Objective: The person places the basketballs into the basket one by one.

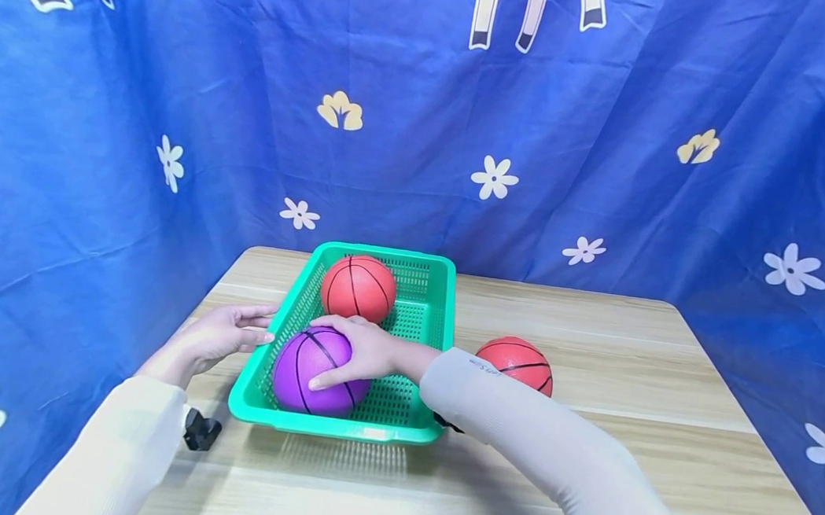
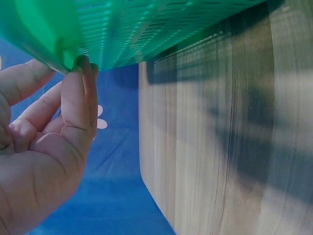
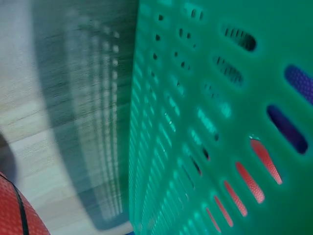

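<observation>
My right hand (image 1: 367, 355) reaches in over the basket and grips a purple basketball (image 1: 306, 381), thumb on the near side and fingers over its top. The ball is in the near left corner of the green plastic basket (image 1: 341, 426). At the basket's left rim, my left hand (image 1: 212, 340) pinches the edge with its fingertips; that hand (image 2: 54, 132) shows close up in the left wrist view. Behind the purple ball lies a red basketball (image 1: 359, 286), also inside the basket. The right wrist view shows the basket's slotted side (image 3: 171, 127), not the hand.
Right of the basket, a second red basketball (image 1: 516, 358) sits on the wooden table (image 1: 625, 381), partly covered by my right sleeve. A blue patterned cloth (image 1: 420, 132) hangs behind and at both sides of the table.
</observation>
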`<state>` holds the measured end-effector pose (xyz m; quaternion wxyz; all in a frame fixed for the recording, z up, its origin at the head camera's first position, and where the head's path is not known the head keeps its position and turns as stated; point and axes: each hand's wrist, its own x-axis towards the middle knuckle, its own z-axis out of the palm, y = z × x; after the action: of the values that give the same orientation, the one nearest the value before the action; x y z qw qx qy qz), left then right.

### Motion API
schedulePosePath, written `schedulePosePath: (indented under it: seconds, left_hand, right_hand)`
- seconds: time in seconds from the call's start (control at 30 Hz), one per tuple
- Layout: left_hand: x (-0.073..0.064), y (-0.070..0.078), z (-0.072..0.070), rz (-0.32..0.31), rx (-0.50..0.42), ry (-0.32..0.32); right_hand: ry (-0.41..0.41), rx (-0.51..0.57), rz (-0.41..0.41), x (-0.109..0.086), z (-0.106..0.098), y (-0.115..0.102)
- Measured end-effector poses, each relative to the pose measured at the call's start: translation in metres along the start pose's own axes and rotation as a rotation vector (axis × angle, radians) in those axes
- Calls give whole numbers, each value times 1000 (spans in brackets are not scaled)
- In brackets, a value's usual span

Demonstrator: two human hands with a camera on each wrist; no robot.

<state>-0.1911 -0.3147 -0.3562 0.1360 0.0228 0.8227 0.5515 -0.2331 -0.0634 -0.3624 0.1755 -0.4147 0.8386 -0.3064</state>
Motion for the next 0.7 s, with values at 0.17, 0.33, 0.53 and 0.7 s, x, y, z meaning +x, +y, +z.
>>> schedulePosePath:
  seconds: [0.17,0.33,0.53,0.7]
  left_hand:
    - [0,1,1,-3,12,8]
    - [2,-1,1,-2,4,9]
    - [1,-2,0,4,20,-3]
    - [0,-3,-1,12,18,-7]
  right_hand:
    - [-10,-23,6,-2,-1,-2]
    - [-14,-54,-7,-4,-2,-3]
    - [0,-47,-38,-7,-5,-2]
    - [34,-47,-65,-12,-16,2]
